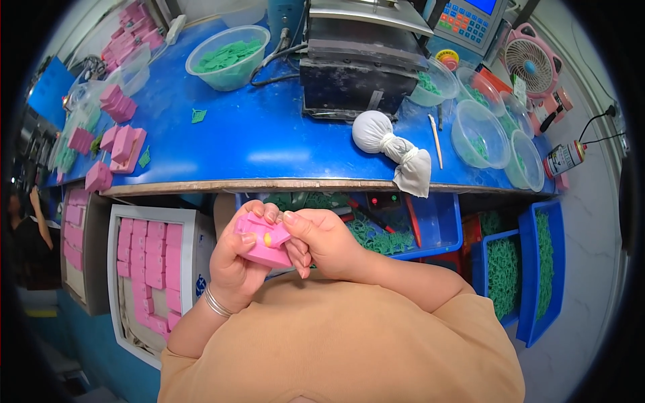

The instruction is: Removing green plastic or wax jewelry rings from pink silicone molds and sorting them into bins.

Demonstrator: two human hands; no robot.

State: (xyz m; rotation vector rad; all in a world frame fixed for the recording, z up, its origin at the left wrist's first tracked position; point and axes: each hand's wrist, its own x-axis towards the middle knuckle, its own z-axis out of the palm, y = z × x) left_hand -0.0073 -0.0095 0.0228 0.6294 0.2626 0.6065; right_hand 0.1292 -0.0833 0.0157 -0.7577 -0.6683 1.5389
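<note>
In front of my chest, my left hand is wrapped round a small pink rubber-like mould block, its thumb pressing on the block's face. My right hand pinches the right edge of the same block between thumb and fingers. That edge looks bent or lifted. A small yellow spot shows between the pink parts; its shape is too small to make out. Fingers cover much of the block.
The blue table has a black machine at its back. A white cloth pouch, a thin stick and a bowl of green pieces sit there. Below are a crate of pink blocks and a blue tray.
</note>
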